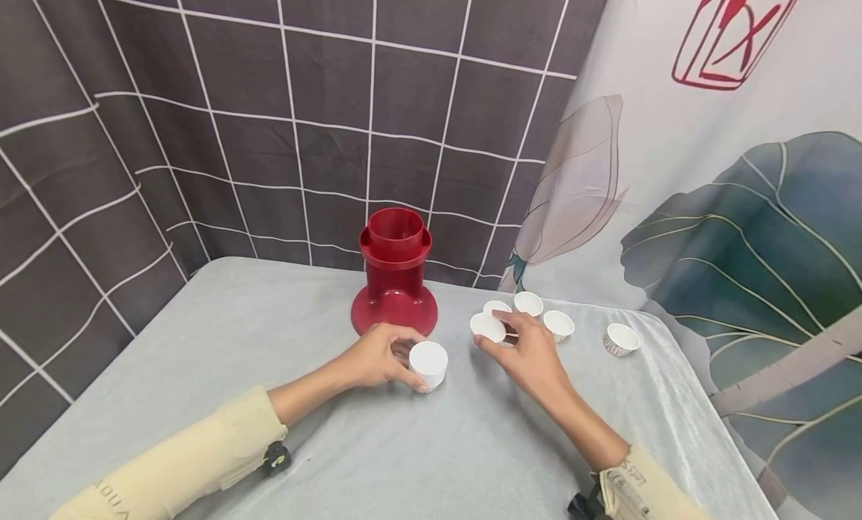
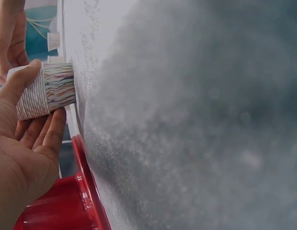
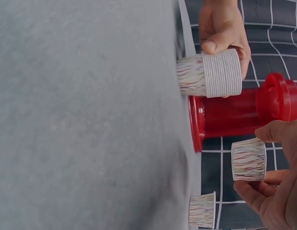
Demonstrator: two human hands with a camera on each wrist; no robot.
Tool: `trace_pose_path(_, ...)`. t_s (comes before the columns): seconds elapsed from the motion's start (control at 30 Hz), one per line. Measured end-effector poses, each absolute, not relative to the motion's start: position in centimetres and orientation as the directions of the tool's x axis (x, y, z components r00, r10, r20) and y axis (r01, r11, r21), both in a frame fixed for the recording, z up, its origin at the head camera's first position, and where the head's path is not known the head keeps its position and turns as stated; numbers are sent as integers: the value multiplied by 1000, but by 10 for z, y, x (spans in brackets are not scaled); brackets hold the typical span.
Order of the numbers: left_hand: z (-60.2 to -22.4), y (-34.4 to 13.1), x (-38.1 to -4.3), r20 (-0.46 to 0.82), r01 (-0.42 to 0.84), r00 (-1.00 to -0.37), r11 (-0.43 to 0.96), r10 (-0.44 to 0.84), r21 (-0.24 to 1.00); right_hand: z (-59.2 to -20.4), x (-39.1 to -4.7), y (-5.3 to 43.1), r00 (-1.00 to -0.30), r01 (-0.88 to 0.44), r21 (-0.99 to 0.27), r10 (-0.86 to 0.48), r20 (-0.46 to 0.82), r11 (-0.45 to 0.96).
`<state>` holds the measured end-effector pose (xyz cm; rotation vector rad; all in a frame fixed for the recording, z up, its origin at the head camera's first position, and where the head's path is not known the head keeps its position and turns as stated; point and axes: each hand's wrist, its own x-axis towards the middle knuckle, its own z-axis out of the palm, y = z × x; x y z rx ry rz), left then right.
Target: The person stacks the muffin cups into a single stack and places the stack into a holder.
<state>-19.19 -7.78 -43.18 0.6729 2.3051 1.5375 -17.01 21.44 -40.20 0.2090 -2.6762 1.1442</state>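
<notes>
My left hand [image 1: 378,358] grips a stack of paper baking cups [image 1: 428,360], thumb on one side and fingers on the other. The stack stands upright on the cloth; the left wrist view shows its many nested rims [image 2: 31,96] and streaked lower wall. To the right, my right hand [image 1: 532,352] pinches a single baking cup [image 3: 249,160] between thumb and fingers, raised off the table. Its white inside [image 1: 488,327] faces up in the head view. Just beyond that hand stand several loose cups, among them one at the back [image 1: 528,304] and one beside the knuckles [image 1: 559,324].
A red plastic stand [image 1: 393,310] with a round base and open tubular top rises behind the left hand. Farther right, another cup [image 1: 621,340] sits alone on the grey cloth-covered table [image 1: 202,355]. A dark gridded curtain [image 1: 323,116] and a printed fabric [image 1: 646,176] hang behind.
</notes>
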Motion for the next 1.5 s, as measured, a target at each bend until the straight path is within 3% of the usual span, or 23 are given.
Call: trace_pose_path(1.5, -432, -79, -192, 47, 282, -835, 353, 549, 892, -394, -154, 159, -880, -462, -720, -370, 298, 518)
